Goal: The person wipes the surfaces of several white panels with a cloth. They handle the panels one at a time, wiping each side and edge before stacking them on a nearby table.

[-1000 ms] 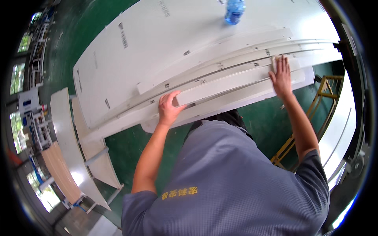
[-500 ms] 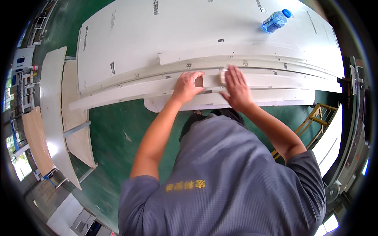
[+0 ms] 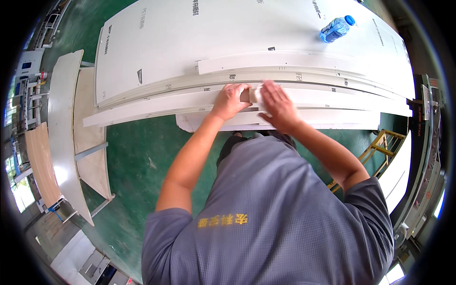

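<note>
Head view: pale pad (image 3: 256, 95) on white strip (image 3: 166, 103)

Right hand (image 3: 280, 108), nearly flat, holds the pale pad; left hand (image 3: 229, 103) spans the strip, whether gripping I cannot tell. Just beyond, a large white panel (image 3: 247, 29) bears a blue-capped plastic bottle (image 3: 335, 30).

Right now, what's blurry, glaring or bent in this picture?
Head view: the right hand looks blurred, the left hand sharper; head view: a bright glare spot sits on the far-left panel; head view: the long strip bows, and the corners go black.
</note>
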